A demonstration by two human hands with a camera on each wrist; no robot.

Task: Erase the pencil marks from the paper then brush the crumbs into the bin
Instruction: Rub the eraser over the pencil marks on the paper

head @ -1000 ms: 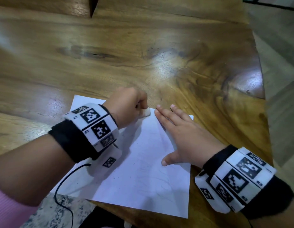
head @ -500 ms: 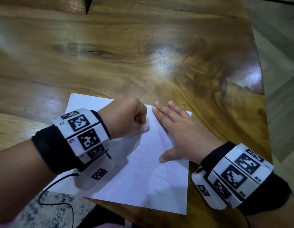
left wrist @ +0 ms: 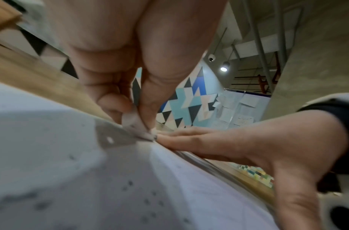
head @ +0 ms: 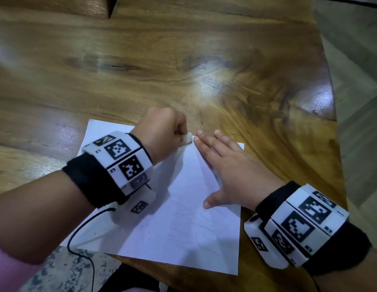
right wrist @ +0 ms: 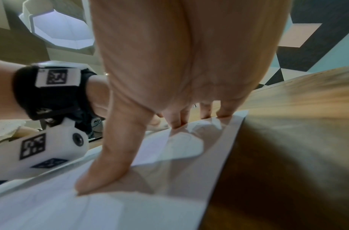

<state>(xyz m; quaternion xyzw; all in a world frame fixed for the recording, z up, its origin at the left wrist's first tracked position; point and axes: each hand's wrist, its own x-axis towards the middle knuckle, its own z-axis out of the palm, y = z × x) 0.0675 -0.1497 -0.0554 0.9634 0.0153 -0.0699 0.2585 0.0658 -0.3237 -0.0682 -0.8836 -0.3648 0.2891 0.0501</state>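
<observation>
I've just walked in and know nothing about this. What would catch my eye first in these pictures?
Probably the black-and-white patterned wristbands, one strapped on each wrist. Next, the white sheet of paper near the front edge of a glossy wooden table, speckled with dark eraser crumbs. At its far edge the left hand pinches a small white eraser against the sheet, while the right hand lies flat, pinning it down.
</observation>
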